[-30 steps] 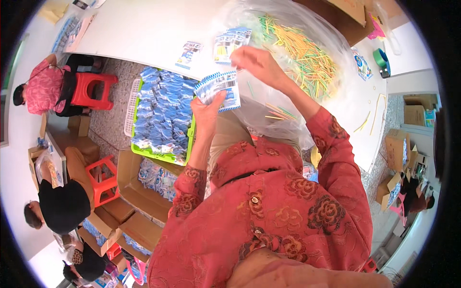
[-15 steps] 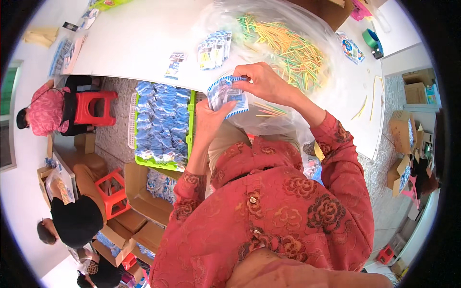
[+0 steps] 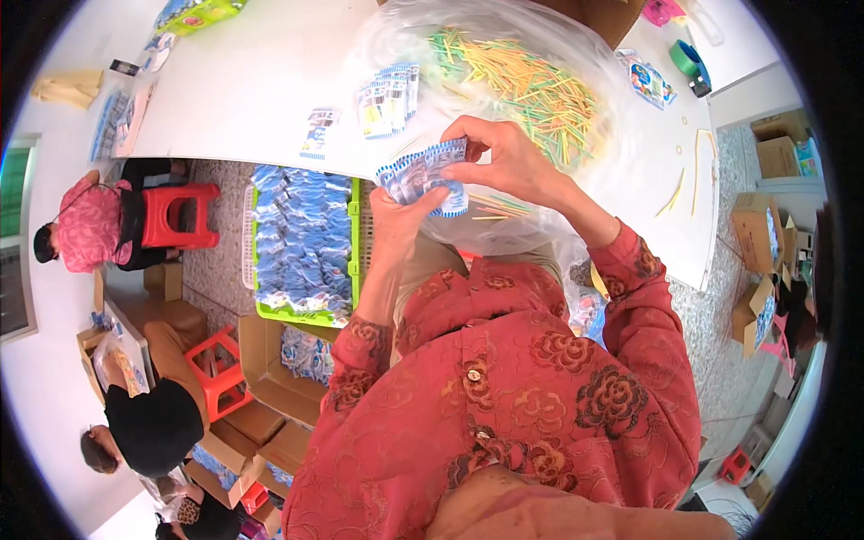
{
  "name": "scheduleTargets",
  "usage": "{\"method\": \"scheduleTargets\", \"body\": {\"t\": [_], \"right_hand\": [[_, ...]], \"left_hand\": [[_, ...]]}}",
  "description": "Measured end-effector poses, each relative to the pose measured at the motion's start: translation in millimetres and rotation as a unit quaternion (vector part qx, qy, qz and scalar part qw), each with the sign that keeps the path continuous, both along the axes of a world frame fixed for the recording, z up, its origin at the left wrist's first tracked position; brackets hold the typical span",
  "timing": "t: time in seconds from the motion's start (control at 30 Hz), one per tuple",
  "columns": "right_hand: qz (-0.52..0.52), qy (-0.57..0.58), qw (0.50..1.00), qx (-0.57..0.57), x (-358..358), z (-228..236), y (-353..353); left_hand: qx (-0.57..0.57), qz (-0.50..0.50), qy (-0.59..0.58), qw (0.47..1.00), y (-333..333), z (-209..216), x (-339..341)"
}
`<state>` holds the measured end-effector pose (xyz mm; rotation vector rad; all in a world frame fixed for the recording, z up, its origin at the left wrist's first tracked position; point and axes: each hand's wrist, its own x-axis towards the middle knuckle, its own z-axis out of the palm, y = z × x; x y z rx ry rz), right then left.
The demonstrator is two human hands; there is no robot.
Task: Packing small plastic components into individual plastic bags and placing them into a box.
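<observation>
Above the near edge of the table, my left hand (image 3: pixel 396 223) grips a small stack of blue-and-white packets (image 3: pixel 418 173) with its thumb across the front. My right hand (image 3: pixel 508 166) pinches the upper right part of the same packets between thumb and fingers. Just beyond lies a clear plastic bag (image 3: pixel 369 54) holding a heap of thin yellow, orange and green sticks (image 3: pixel 531 81). A few loose sticks (image 3: pixel 495 207) lie on the bag's near part, below my right wrist. Left of the bag rest an overlapping group of packets (image 3: pixel 389 101) and a single packet (image 3: pixel 318 133).
A green-rimmed crate (image 3: pixel 354 243) full of blue packets stands left below the white table (image 3: pixel 234 81). Open cardboard boxes (image 3: pixel 270 369), red stools (image 3: pixel 180 216) and several seated people (image 3: pixel 153 427) are further left. Green tape (image 3: pixel 686 58) lies at the far right.
The view has shifted slightly. My right fingers have moved down a little on the packets, whose top edge now slants more plainly up toward the right. Both hands keep their hold.
</observation>
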<state>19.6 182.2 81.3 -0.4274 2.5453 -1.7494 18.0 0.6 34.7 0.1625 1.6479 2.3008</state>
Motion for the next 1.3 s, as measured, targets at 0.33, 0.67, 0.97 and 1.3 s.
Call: {"method": "scheduleTargets", "body": {"t": [0.33,0.67,0.97,1.3], "right_hand": [[0.013,0.034,0.998,0.044,5,0,4],[-0.015,0.087,0.995,0.051,13,4,-4],[-0.074,0.236,0.966,0.075,35,24,0],[-0.071,0.298,0.938,0.160,41,24,-3]], "left_hand": [[-0.034,-0.034,0.019,0.999,4,-7,0],[-0.018,-0.008,0.037,0.999,9,6,9],[0.032,0.006,0.006,0.999,12,0,8],[0.056,-0.006,-0.021,0.998,10,-7,11]]}}
